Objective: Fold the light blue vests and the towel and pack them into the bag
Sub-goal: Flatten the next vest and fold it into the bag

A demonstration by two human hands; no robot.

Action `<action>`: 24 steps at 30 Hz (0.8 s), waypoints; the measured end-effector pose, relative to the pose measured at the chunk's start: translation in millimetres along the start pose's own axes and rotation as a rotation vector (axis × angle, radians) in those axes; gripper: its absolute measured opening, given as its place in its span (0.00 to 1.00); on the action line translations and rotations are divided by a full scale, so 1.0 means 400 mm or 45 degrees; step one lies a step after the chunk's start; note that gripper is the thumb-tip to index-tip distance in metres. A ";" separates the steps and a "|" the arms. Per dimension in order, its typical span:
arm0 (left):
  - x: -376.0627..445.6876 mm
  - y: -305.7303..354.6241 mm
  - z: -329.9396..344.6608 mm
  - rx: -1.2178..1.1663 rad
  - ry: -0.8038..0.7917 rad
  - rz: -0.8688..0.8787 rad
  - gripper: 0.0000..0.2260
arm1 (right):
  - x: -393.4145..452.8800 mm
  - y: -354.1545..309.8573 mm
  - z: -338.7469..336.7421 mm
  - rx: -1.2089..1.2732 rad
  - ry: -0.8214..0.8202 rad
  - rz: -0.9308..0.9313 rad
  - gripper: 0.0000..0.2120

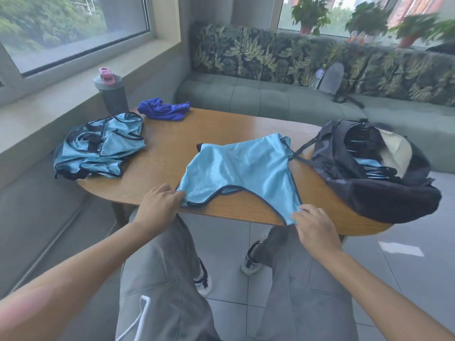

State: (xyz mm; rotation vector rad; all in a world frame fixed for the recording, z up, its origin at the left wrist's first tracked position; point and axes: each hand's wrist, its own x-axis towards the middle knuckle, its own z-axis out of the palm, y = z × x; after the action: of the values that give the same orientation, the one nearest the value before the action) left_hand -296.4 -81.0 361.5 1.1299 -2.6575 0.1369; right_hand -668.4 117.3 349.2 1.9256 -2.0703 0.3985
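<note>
While both hands [236, 210] pinch one vest [242, 169], one towel [163, 109] lies apart.

Head camera looks forward and down, close over the table [172, 148].

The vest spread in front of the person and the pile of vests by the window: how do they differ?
The spread vest lies flat and single; the pile is crumpled, several heaped together. Both hands, left and right, pinch the spread vest's near corners; nothing touches the pile. Both are light blue with dark trim.
</note>
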 end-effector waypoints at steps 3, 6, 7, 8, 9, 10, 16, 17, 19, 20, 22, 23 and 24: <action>0.038 0.019 -0.092 -0.016 -0.120 -0.222 0.08 | 0.052 -0.013 -0.099 -0.026 0.053 0.277 0.05; 0.078 0.048 -0.186 -0.286 -0.102 -0.396 0.14 | 0.113 -0.035 -0.192 0.029 0.028 0.575 0.09; 0.091 0.060 -0.218 -0.382 -0.069 -0.431 0.13 | 0.135 -0.038 -0.214 0.156 0.078 0.651 0.12; 0.103 0.074 -0.252 -0.443 -0.016 -0.443 0.10 | 0.153 -0.043 -0.241 0.316 0.145 0.723 0.14; 0.113 0.088 -0.284 -0.467 0.028 -0.441 0.07 | 0.169 -0.046 -0.264 0.457 0.211 0.784 0.14; 0.118 0.105 -0.319 -0.466 0.076 -0.430 0.05 | 0.182 -0.048 -0.290 0.542 0.281 0.825 0.14; 0.119 0.164 -0.524 -0.404 0.422 -0.375 0.06 | 0.195 -0.107 -0.504 0.424 0.543 0.693 0.14; 0.117 0.168 -0.555 -0.380 0.462 -0.358 0.06 | 0.191 -0.114 -0.541 0.378 0.580 0.603 0.12; 0.108 0.178 -0.619 -0.297 0.536 -0.300 0.07 | 0.186 -0.120 -0.612 0.247 0.657 0.400 0.09; 0.106 0.183 -0.649 -0.241 0.556 -0.259 0.07 | 0.186 -0.121 -0.646 0.156 0.674 0.310 0.09; 0.102 0.196 -0.715 -0.121 0.568 -0.187 0.09 | 0.185 -0.127 -0.729 -0.030 0.695 0.166 0.07; 0.099 0.206 -0.749 -0.071 0.562 -0.164 0.10 | 0.185 -0.134 -0.772 -0.116 0.702 0.105 0.07; 0.101 0.212 -0.780 -0.027 0.551 -0.147 0.10 | 0.188 -0.140 -0.811 -0.200 0.713 0.055 0.07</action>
State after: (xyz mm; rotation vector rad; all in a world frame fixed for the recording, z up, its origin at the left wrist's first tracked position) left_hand -324.8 6.9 674.2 1.0982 -2.2047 0.2946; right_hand -610.9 170.1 677.7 1.4657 -1.7150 0.6734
